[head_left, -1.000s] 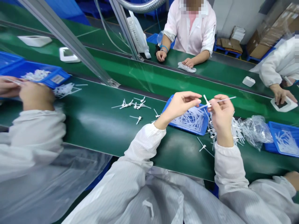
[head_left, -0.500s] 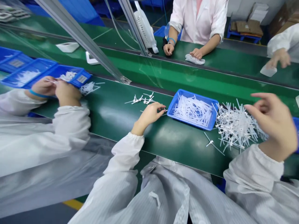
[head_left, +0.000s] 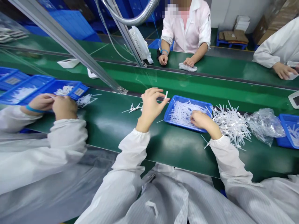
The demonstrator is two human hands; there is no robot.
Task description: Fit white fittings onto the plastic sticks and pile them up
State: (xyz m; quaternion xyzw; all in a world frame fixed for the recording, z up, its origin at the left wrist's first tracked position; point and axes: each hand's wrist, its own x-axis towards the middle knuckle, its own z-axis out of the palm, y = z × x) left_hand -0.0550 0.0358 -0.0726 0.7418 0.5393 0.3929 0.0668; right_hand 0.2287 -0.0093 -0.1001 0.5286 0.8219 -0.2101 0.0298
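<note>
Pinched upright between thumb and forefinger of my left hand (head_left: 151,104) is a small white plastic piece (head_left: 166,95). That hand is raised just left of a blue tray (head_left: 167,116) full of loose thin white strips (head_left: 179,112). My right hand (head_left: 203,120) reaches over the tray's front rim, its bunched fingertips down among the strips; what they grip is hidden. Right of the tray lies a heap of strips with white connectors (head_left: 231,124). A few similar assembled pieces (head_left: 134,108) rest on the green belt, partly behind my left hand.
A crumpled clear plastic bag (head_left: 266,124) and another blue bin (head_left: 288,130) are at the right. On the left, a co-worker's hands (head_left: 63,107) work beside blue bins (head_left: 35,87). A metal post (head_left: 70,46) slants across the upper left. People sit beyond the green divider (head_left: 187,84).
My right hand has come left from beside the heap, down into the tray. My left hand has lifted off the belt, now with a white piece showing. The view has tilted up.
</note>
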